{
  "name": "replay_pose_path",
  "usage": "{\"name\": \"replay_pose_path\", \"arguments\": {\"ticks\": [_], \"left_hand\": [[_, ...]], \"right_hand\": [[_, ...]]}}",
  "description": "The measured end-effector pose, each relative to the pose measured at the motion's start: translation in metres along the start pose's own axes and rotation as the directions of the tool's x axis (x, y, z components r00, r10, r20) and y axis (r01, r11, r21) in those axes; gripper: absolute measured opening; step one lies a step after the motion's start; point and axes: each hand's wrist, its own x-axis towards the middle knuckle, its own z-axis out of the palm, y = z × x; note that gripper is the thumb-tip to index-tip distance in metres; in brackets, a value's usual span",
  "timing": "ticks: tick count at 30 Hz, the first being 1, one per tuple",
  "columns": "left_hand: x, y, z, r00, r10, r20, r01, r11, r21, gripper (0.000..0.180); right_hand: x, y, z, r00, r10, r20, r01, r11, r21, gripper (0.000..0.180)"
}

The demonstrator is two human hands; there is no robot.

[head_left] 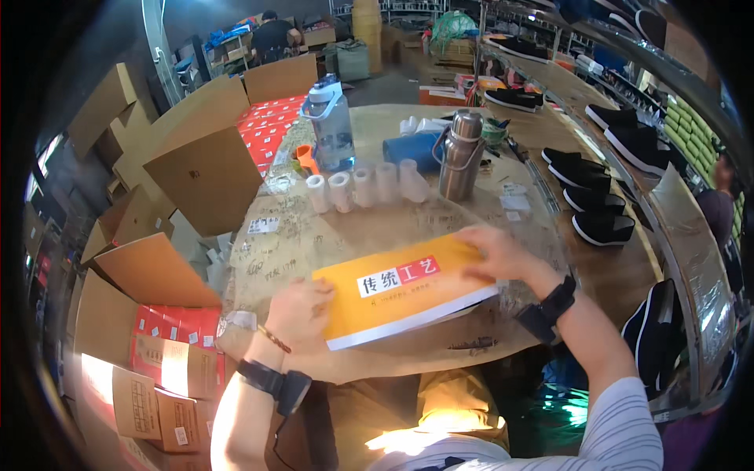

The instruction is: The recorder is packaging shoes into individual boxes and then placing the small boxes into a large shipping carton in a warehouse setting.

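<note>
A yellow cardboard box (393, 310) with a white side and a red and white printed panel on top lies tilted between my hands, over the near part of the table. My left hand (301, 308) grips its left end, with the fingers curled at the edge. At the far right corner my right hand (498, 253) holds it, fingers over the top and edge. A dark line shows under the box's near right edge; what is beneath it is hidden. Both wrists wear black straps with small dark units.
Past the box stand several translucent plastic cups (364, 187), a large water bottle (330, 129), a steel flask (462, 157) and a blue cylinder (412, 151). Black shoes (601, 228) line the rack at right. Open cartons (206, 177) with red boxes (271, 125) crowd the left.
</note>
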Motion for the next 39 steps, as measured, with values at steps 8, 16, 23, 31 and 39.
{"name": "replay_pose_path", "arguments": {"ticks": [8,16,23,31,39], "left_hand": [[0.037,0.061,-0.005,0.974,-0.087,0.211,0.02,0.954,0.298,0.103],[0.023,0.072,0.012,0.997,-0.059,0.04,0.043,0.942,0.334,0.095],[-0.019,0.058,0.083,0.77,-0.461,-0.442,0.064,0.744,-0.665,0.083],[-0.099,0.09,0.076,0.803,-0.584,0.124,0.061,-0.126,-0.99,0.08],[-0.376,0.201,0.051,0.464,-0.886,0.006,0.026,0.007,-1.0,0.066]], "right_hand": [[0.017,-0.031,0.018,0.915,0.081,0.396,0.118,0.883,-0.453,0.111],[-0.015,-0.032,0.051,0.993,-0.091,0.072,0.114,0.872,-0.477,0.08],[-0.064,-0.008,0.105,0.766,0.24,-0.597,0.106,0.868,0.485,0.077],[-0.102,0.002,0.093,0.893,0.303,0.334,-0.435,0.384,0.815,0.058],[-0.045,-0.162,0.196,0.746,-0.46,0.481,-0.204,0.53,0.823,0.066]]}}
